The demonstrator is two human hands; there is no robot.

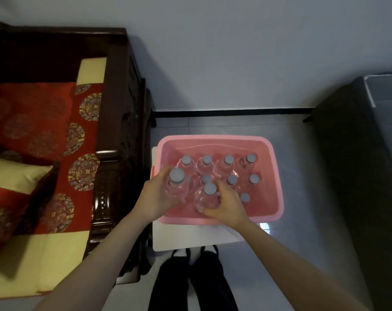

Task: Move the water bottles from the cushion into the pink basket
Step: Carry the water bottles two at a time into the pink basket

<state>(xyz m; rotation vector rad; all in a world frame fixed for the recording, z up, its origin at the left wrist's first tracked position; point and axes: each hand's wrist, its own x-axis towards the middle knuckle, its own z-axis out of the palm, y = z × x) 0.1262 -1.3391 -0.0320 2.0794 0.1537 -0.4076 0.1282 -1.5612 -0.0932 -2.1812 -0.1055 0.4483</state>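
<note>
A: Nearest to the camera are the two bare forearms, and below them the dark trousers (191, 286). What lies at the left?

B: The red cushion (40, 135) on the dark wooden sofa (116, 122). I see no bottle on the part of it that shows.

A: And the hands?

B: The left hand (155, 198) has its grip closed around the body of one water bottle (176, 184), upright, at the left rim of the pink basket (215, 138). Just beside it, the right hand (225, 206) closes its grip on a second bottle (208, 196), lower inside the basket. Both arms reach forward, wrists bent down.

A: How do the bottles handle, you think?

B: Clear thin plastic, probably full, so rather heavy and a little smooth. It is better to hold the body below the cap, not too tight.

A: Further right?

B: Other bottles (228, 162) stand in rows in the basket, which rests on a white bench (190, 239).
</note>
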